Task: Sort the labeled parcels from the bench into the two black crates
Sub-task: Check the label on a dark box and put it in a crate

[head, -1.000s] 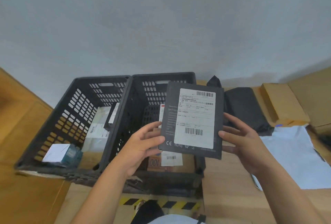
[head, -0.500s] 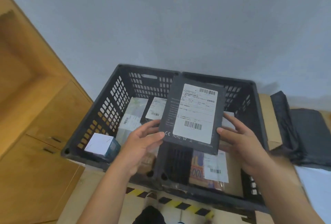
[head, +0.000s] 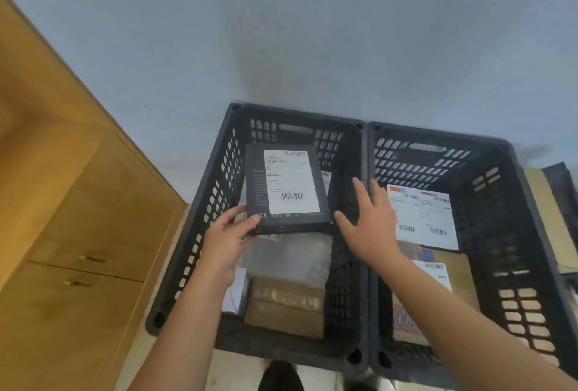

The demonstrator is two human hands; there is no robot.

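A flat black box with a white shipping label sits over the inside of the left black crate. My left hand grips its near left corner, thumb on top. My right hand hovers just right of the box with fingers spread and straight, holding nothing, above the wall between the two crates. The right black crate holds a white-labeled parcel and a brown one under my right forearm. A brown cardboard parcel and a grey bag lie in the left crate.
Wooden cabinets with drawer handles stand to the left. A grey wall rises behind the crates. At the far right edge a wooden bench and a dark bag are partly in view.
The view swung left. The black box moved from between both hands down into the left crate. My right hand let go of it and now hovers beside it.
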